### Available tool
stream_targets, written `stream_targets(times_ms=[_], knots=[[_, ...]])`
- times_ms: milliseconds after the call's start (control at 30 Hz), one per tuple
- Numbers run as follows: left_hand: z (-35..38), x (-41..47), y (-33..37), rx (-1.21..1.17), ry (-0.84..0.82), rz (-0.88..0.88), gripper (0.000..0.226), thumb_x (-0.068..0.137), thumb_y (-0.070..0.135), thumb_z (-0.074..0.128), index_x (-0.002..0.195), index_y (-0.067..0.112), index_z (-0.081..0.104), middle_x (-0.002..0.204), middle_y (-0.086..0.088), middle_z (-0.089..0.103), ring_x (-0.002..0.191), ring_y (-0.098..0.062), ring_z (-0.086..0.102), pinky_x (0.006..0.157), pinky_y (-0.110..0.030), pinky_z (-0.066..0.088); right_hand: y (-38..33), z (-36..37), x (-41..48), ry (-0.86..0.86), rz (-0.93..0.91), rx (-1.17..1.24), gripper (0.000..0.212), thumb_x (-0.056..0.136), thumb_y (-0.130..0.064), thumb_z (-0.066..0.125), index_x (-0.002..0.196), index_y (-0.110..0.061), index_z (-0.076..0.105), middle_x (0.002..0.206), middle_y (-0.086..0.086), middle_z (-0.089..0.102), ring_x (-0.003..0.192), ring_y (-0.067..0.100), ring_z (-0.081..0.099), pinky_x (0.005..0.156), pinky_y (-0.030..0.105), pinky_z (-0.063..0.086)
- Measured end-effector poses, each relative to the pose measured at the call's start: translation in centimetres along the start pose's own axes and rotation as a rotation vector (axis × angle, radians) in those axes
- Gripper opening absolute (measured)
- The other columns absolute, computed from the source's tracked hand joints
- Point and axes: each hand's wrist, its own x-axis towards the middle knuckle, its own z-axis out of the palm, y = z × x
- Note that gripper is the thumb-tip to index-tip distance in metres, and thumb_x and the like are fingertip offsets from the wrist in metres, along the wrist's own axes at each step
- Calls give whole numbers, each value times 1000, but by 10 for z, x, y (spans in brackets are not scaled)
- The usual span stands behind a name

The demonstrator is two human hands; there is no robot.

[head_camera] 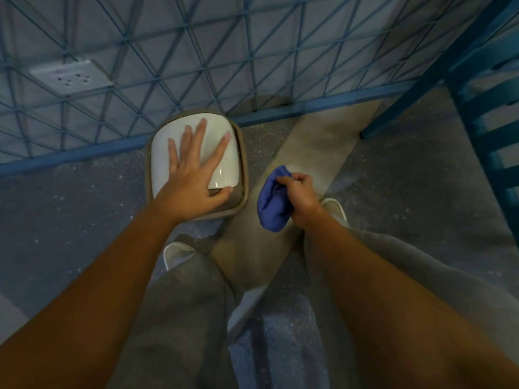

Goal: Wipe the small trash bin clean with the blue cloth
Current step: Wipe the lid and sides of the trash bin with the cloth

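The small trash bin [160, 153] stands on the floor against the wall, seen from above: a white lid inside a tan rim. My left hand [193, 175] lies flat on the lid with fingers spread, the thumb at the lid's near edge. To the right of the bin, clear of it, my right hand [299, 199] is closed around the bunched blue cloth [271, 200], which hangs below and left of the fist.
A blue wire mesh [252, 51] covers the wall behind the bin, with a white socket plate [71, 77] at upper left. A blue chair [483, 108] stands at the right. My legs and pale shoes [177, 252] are on the speckled floor.
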Motion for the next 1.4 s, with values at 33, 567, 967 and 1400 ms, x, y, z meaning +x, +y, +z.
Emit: stream_targets(times_ms=[33, 567, 967, 1400], knots=[[-1, -2, 2, -16, 4, -71, 94, 71, 59, 43, 144, 35, -11, 156, -11, -19, 141, -35, -20, 111, -53, -15, 4, 2, -3, -22, 15, 13, 26, 88, -13, 57, 102, -11, 36, 84, 5, 52, 84, 18, 53, 69, 25, 44], [16, -9, 17, -198, 66, -434, 84, 88, 51, 48, 146, 32, -10, 156, -7, -19, 143, -32, -17, 111, -60, -4, 4, 46, -2, -70, -393, -484, 23, 84, -11, 62, 105, -5, 55, 106, 18, 63, 88, 20, 54, 78, 29, 43], [16, -10, 18, -156, 54, -433, 85, 87, 54, 46, 146, 31, -11, 156, -9, -18, 143, -34, -15, 109, -64, -3, 42, 45, -43, -9, -430, -524, 25, 90, -9, 51, 115, -6, 53, 120, 16, 52, 106, 24, 53, 77, 8, 30], [13, -9, 16, -165, 34, -418, 87, 86, 52, 50, 147, 31, -8, 157, -8, -17, 144, -34, -14, 109, -64, -3, -19, 65, 12, 3, -471, -671, 14, 84, -8, 57, 97, -5, 57, 109, 20, 59, 94, 28, 56, 77, 28, 39]])
